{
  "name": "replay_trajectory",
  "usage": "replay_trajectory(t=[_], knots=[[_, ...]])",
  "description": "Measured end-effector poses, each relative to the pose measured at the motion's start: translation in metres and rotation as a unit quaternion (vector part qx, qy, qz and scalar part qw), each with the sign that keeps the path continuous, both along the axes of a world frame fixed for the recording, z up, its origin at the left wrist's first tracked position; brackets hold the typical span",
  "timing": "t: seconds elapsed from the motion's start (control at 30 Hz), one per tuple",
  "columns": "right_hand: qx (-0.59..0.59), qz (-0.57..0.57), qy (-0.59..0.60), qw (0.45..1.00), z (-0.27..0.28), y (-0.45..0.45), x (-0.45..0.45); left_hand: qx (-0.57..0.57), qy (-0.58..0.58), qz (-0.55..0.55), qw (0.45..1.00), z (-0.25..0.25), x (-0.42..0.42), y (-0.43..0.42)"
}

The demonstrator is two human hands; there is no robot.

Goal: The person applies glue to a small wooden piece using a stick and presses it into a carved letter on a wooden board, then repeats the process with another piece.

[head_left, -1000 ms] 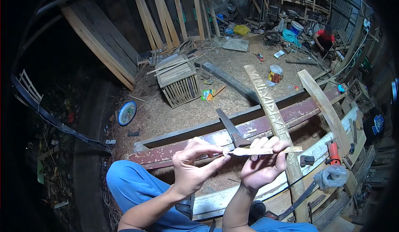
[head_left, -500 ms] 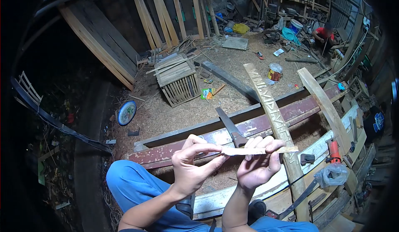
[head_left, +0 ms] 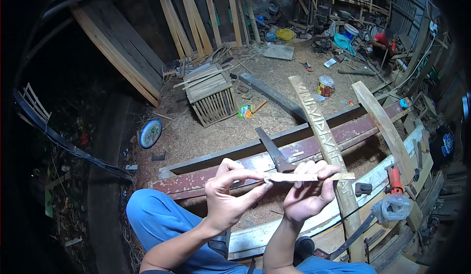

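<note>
A thin pale wooden strip (head_left: 297, 177) is held level in front of me, above the workpieces. My right hand (head_left: 310, 193) grips it, fingers behind and thumb in front, with its right end sticking out past the fingers. At its left tip, my left hand (head_left: 234, 188) pinches with thumb and forefinger; whatever lies in that pinch is too small to make out. Just behind the strip, a handsaw (head_left: 274, 151) rests on a dark red beam (head_left: 196, 178). A board with carved letters (head_left: 321, 129) slants past on the right.
A slatted crate (head_left: 211, 95), a paint can (head_left: 325, 87) and a grey beam (head_left: 272, 96) are on the floor ahead. To the right lie a red tool (head_left: 394, 178), a plastic bag (head_left: 391, 208) and a curved plank (head_left: 382, 122). A person in red (head_left: 382, 43) crouches far back right.
The strip and my right hand shifted slightly left, then slightly back right. My left hand stays nearly still at the strip's tip. The far person's arms have moved.
</note>
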State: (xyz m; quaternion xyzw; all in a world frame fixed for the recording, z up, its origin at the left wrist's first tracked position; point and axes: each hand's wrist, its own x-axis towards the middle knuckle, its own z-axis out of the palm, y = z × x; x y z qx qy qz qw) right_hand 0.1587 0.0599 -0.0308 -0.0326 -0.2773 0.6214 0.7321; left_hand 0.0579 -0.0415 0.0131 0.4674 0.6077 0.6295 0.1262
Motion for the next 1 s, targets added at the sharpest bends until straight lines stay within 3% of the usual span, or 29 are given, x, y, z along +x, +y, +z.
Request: replay_trajectory(t=[0.1, 0.2, 0.57, 1.0], knots=[[-0.021, -0.012, 0.024, 0.999, 0.004, -0.001, 0.000, -0.013, 0.011, -0.020, 1.000, 0.001, 0.000, -0.001], [0.031, 0.004, -0.032, 0.999, 0.004, -0.003, -0.001, -0.011, -0.006, -0.025, 1.000, -0.001, 0.000, -0.001], [-0.016, 0.003, -0.025, 1.000, 0.004, -0.004, -0.004, 0.000, -0.118, -0.051, 0.992, -0.011, -0.002, 0.004], [-0.036, 0.005, -0.021, 0.999, 0.004, -0.004, -0.003, -0.010, -0.043, -0.057, 0.997, -0.011, -0.004, 0.001]])
